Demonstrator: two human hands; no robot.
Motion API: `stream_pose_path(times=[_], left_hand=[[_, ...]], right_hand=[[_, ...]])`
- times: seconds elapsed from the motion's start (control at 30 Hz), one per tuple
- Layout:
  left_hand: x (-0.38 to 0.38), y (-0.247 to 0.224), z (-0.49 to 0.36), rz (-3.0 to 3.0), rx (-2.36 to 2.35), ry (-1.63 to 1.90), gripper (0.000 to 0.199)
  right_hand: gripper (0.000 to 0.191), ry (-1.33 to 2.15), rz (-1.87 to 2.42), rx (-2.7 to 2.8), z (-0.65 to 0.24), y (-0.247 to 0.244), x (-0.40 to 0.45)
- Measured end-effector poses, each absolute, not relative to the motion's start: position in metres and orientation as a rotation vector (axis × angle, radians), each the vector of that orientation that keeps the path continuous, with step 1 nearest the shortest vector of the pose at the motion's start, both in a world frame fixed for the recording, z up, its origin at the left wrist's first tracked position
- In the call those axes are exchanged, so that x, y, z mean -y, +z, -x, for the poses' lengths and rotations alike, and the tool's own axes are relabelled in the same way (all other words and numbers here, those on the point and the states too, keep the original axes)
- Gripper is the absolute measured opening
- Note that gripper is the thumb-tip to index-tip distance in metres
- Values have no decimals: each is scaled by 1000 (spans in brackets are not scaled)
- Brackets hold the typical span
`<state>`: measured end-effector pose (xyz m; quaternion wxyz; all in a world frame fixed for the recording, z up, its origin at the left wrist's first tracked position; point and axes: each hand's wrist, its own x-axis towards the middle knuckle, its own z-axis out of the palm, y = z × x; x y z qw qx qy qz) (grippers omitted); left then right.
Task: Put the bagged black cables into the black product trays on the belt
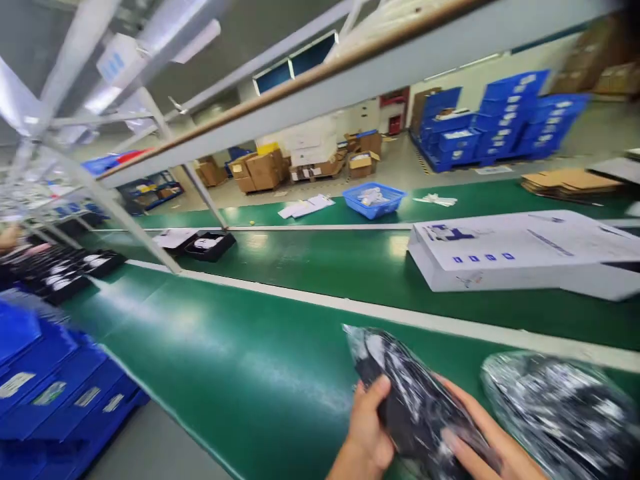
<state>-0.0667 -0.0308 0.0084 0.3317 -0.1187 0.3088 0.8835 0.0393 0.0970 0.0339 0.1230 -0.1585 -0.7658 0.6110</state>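
Observation:
Both my hands hold a black item in a clear plastic bag [407, 393] over the green work surface [225, 373]. The wrapping hides what kind of item it is. My left hand [367, 420] grips its left side, thumb on top. Fingers of my right hand [480, 427] wrap round its right side, slightly blurred. To the right of my right hand lies another clear plastic bag [565, 413] with dark contents, resting on the surface.
Beyond a white divider strip, a large white printed box [515, 250] lies on the green belt [300, 257]. Open black boxes [210, 245] stand further left. A blue basket [375, 200] is at the back. Blue bins [55, 380] are stacked lower left. A slanting metal beam [280, 107] crosses overhead.

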Motion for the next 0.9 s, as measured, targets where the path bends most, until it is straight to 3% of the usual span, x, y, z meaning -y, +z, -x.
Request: stream_pose_path(times=[0.17, 0.27, 0.4, 0.53, 0.6, 0.77, 0.83, 0.9], left_hand=[[41, 26, 78, 447, -695, 2259, 44], [44, 37, 83, 355, -701, 2254, 31], [47, 38, 81, 321, -655, 2277, 32], [47, 31, 67, 323, -801, 2279, 42], [46, 31, 59, 186, -939, 2266, 48], [41, 36, 44, -138, -1289, 2199, 53], [40, 38, 39, -193, -1383, 2176, 52], [38, 40, 35, -218, -1393, 2162, 49]], right_hand=[[39, 1943, 409, 2276, -56, 62, -95], [39, 2125, 397, 2159, -56, 65, -94], [39, 2479, 464, 1746, -47, 52, -95], [24, 2668, 521, 1197, -35, 49, -89], [30, 2665, 496, 1122, -33, 52, -82], [79, 2302, 368, 1706, -36, 51, -68], [81, 2164, 403, 1840, -36, 46, -65], [69, 2139, 464, 1840, -37, 43, -65]])
